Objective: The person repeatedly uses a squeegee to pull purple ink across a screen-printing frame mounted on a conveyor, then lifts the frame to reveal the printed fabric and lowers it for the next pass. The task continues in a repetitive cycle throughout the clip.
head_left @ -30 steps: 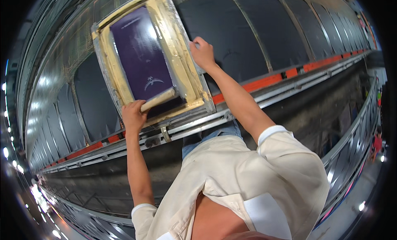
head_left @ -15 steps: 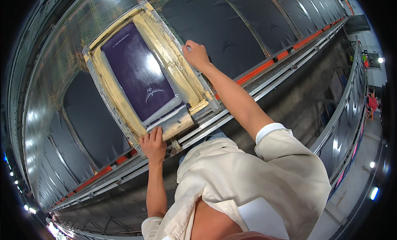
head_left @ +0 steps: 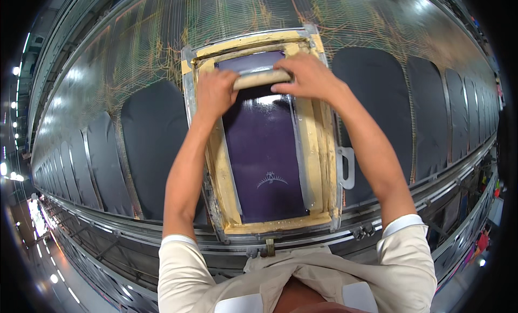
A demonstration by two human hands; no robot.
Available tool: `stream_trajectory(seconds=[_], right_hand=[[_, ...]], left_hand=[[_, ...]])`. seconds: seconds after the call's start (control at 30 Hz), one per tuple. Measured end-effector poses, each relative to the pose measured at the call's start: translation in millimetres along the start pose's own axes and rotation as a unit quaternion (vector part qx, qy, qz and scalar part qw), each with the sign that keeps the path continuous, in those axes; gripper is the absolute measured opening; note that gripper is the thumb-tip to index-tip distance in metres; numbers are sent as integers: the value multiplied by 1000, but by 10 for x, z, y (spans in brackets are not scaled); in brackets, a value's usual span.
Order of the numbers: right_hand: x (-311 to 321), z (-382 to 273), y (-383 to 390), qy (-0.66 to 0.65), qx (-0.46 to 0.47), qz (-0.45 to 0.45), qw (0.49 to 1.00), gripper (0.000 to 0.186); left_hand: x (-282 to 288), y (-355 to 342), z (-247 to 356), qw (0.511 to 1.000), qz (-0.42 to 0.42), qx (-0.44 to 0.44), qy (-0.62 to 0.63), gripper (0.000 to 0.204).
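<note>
My left hand (head_left: 218, 92) and my right hand (head_left: 303, 80) grip the two ends of a squeegee (head_left: 253, 81) with a pale handle, held across the far part of a framed screen. The screen's frame (head_left: 275, 226) is metal, lined with yellow, stained tape. Inside it is a glossy purple screen (head_left: 261, 145) with a small pale emblem toward the near end. A grey handle (head_left: 346, 167) sticks out from the frame's right side.
The long table (head_left: 108, 70), marked with fine coloured lines, carries rows of dark fabric pieces (head_left: 372, 113) to left and right. A metal rail (head_left: 108, 224) runs along its near edge. Lights and railings line the aisle behind me.
The squeegee has gone from the screen's near end to the far end. My right hand has left the frame's right side and now grips the squeegee too. My view has straightened.
</note>
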State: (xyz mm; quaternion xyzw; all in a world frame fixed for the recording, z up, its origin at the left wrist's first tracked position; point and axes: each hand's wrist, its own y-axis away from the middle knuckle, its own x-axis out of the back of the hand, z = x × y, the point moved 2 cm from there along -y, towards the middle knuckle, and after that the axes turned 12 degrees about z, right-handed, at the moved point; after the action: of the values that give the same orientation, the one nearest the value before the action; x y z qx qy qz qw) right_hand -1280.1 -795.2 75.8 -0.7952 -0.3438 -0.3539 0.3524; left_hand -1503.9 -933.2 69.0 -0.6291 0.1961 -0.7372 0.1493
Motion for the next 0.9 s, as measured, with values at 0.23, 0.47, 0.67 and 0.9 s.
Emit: stream_trajectory(seconds=[0.23,0.47,0.67,0.9], right_hand=[[-11,390,-872,120,-57,-103,986,32],[-145,345,-913,75,-148,-159,973,27],[-221,-94,-84,81,-61,-104,989,29],[-178,-1261,1642,92,-28,-115,989,23]], left_hand=[[-264,-925,-425,987,-128,87,44,35],[-270,-848,-455,981,-159,112,16,41],[51,-116,74,980,-162,107,37,40],[775,1478,1303,983,-132,105,77,23]])
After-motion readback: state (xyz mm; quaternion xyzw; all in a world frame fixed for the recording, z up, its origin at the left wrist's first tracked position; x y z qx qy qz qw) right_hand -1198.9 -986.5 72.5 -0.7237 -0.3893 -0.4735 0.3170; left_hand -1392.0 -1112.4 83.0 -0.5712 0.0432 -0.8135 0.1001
